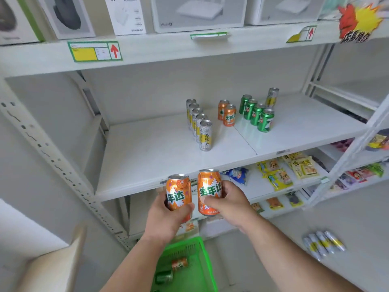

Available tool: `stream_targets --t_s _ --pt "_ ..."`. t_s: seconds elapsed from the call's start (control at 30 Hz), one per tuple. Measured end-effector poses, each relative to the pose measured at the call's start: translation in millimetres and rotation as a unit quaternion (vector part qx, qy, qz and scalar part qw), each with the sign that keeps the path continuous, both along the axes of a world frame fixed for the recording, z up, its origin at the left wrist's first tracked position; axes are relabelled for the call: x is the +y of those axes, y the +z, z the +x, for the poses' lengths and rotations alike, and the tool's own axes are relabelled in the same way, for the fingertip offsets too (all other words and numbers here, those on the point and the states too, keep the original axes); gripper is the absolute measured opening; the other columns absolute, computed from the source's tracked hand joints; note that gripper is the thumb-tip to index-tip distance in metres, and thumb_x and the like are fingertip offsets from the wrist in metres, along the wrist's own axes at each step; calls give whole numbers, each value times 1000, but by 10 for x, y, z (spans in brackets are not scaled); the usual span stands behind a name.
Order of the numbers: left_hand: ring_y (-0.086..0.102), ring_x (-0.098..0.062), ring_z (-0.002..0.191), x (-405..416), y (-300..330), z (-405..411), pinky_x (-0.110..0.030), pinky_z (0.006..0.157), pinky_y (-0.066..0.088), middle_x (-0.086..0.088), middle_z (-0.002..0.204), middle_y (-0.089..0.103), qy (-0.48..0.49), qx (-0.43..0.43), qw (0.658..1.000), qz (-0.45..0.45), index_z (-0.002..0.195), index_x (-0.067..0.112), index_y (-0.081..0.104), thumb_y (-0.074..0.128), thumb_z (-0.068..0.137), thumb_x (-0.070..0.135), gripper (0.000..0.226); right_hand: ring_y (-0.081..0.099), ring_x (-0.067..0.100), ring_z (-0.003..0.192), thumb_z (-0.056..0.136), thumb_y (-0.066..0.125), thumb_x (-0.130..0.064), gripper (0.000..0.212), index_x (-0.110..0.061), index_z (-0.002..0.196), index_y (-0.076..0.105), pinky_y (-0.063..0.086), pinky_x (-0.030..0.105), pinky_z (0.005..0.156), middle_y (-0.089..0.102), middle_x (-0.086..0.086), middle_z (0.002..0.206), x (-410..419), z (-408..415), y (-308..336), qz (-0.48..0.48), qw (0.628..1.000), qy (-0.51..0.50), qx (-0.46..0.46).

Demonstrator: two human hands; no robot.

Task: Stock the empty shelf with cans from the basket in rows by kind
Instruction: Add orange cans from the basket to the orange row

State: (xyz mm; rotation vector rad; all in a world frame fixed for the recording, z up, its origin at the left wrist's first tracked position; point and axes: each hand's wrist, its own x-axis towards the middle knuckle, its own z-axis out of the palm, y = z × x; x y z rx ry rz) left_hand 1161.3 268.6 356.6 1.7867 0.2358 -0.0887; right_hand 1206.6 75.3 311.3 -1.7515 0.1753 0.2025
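Orange is the colour of both cans we hold up in front of the shelf edge. Our left hand wraps its fingers round one orange can, and our right hand grips the other orange can, thumb on the front. The two cans stand upright, side by side, almost touching.

On the white shelf behind them we see rows that run front to back: five tall silver and yellow cans, then two more orange ones, then four green cans. One lone silver and yellow can stands at the back, right beside the green row (not with its own kind).

Down below our arms sits the green basket, with an orange can and a green can lying on their sides inside.
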Motion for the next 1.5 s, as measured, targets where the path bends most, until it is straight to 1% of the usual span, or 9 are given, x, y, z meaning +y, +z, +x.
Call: stream_targets --t_s 0.17,0.3,0.63,0.8,0.93,1.07,1.2,1.4,1.5 --pt "68 -4 61 -364 109 145 -11 52 50 -7 84 74 -8 -9 1000 -9 104 15 64 83 79 10 32 77 12 94 59 89 -40 59 -25 112 69 63 42 90 79 -6 103 -380 136 124 12 1000 -3 -17" --pt "69 -4 65 -815 129 356 -10 52 49 -5 86 75 -2 -15 1000 -4 107 17 64 83 78 11 35 76 10 94 67 90 -32 48 -28 110 70 62 38 89 79 -7 102 -827 285 141 24 999 -4 -26" --pt "69 -13 74 -2370 124 961 -8 51 49 -5 89 73 41 -15 999 -1 104 18 62 83 79 10 34 75 11 96 73 90 -24 44 -26 112 70 59 28 81 78 -7 104 -2394 973 129 7 1000 16 -17" --pt "65 -2 61 -2870 86 1217 -7 49 47 -6 88 72 55 -6 998 10 105 17 62 83 79 10 34 73 9 96 75 89 -23 43 -25 114 69 55 24 74 76 -8 104 -2912 1313 137 1 1000 22 -14" --pt "65 5 59 -3060 3 1475 -6 48 45 -1 86 72 68 -14 997 30 102 21 62 85 78 12 34 74 11 100 68 91 -27 51 -26 115 70 60 34 86 78 -8 106 -3144 1597 6 -1 1000 19 -7" --pt "67 2 65 -3151 -109 1749 -7 51 46 6 83 73 72 -13 996 44 97 26 63 86 76 15 33 74 11 99 71 91 -22 46 -27 113 70 58 28 80 78 -8 105 -3287 1873 -62 2 1000 15 -10" --pt "69 -3 71 -3196 -225 2040 -8 53 47 8 86 74 66 -13 997 47 98 29 62 87 76 18 36 73 9 102 73 90 -20 46 -29 113 69 58 32 89 78 -9 108 -3383 2158 -61 -18 1000 19 -7" --pt "70 -10 88 -3197 -467 2490 -26 77 57 10 96 73 57 -7 997 43 108 31 61 89 73 22 45 73 12 104 71 90 -16 47 -28 111 69 57 41 99 78 -8 109 -3433 2555 -174 -41 999 13 -6" --pt "69 -7 87 -3194 -549 2660 -22 74 55 12 96 71 48 -6 998 47 107 33 60 89 73 23 46 73 13 105 72 90 -15 50 -27 115 68 57 43 101 77 -7 111 -3450 2696 -274 -42 999 3 1"
